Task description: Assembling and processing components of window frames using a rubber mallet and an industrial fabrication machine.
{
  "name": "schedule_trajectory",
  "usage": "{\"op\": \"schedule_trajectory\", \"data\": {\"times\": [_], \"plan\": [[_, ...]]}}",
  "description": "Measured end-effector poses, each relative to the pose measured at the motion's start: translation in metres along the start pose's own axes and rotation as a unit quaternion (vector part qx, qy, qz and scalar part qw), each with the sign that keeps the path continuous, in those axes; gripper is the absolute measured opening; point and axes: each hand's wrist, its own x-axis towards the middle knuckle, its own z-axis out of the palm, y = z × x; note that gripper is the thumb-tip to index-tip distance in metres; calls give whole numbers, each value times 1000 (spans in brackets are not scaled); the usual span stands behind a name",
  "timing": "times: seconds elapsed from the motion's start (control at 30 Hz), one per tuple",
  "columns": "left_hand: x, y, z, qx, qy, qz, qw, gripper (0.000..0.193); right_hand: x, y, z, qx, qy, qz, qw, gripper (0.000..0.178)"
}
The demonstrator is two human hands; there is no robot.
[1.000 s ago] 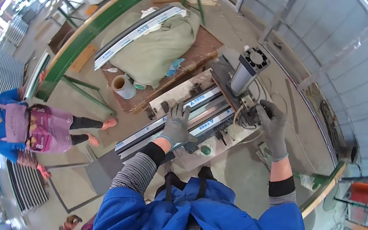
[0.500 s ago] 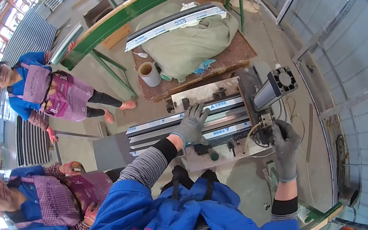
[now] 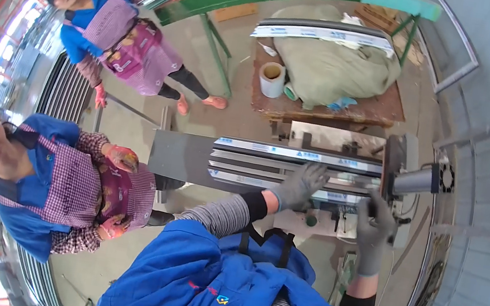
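My left hand (image 3: 302, 186), in a grey glove, lies flat with fingers stretched over metal profiles (image 3: 244, 160) side by side on the machine bed. White protective film with blue print covers the outer strips. My right hand (image 3: 375, 228), gloved too, is raised by the right end of the near strip, fingers bent and apart; I see nothing held in it. Just beyond it stands the machine's upright plate (image 3: 390, 160), with a grey cylindrical motor (image 3: 415, 181) and a black fan (image 3: 447, 178) sticking out to the right.
Behind the machine, a low brown table (image 3: 353, 118) carries a green cloth bundle (image 3: 335, 71), a long film-covered profile (image 3: 321, 34) and a film roll (image 3: 271, 80). Two co-workers in aprons (image 3: 144, 60) stand at left. A green beam (image 3: 249, 3) spans the back; metal panels line the right.
My view has turned, so the machine now lies level across it. My right hand has come away from the fitting beside the motor, toward the profile ends. My left hand stays on the profiles.
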Motion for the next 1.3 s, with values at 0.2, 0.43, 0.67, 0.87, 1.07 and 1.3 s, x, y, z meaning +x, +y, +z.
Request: {"op": "schedule_trajectory", "data": {"times": [0.2,0.43,0.67,0.87,1.07,1.3], "plan": [[-39,-1,21,-72,5,-66,995,74,33,54,134,-119,-239,-77,961,63],[-48,-14,48,-37,155,-52,986,46,67,103,217,-267,-447,-97,848,78],[-118,-80,0,-118,14,-98,988,60,89,88,248,-255,-498,-67,826,53],[-182,-164,18,-157,-6,-122,980,51,86,2,278,-177,-458,-125,862,41],[-205,-205,42,-44,35,-141,988,38,83,-42,306,-102,-426,-169,883,42],[-204,-213,28,13,-33,-260,965,19,86,-80,321,-73,-424,-196,881,49]]}}
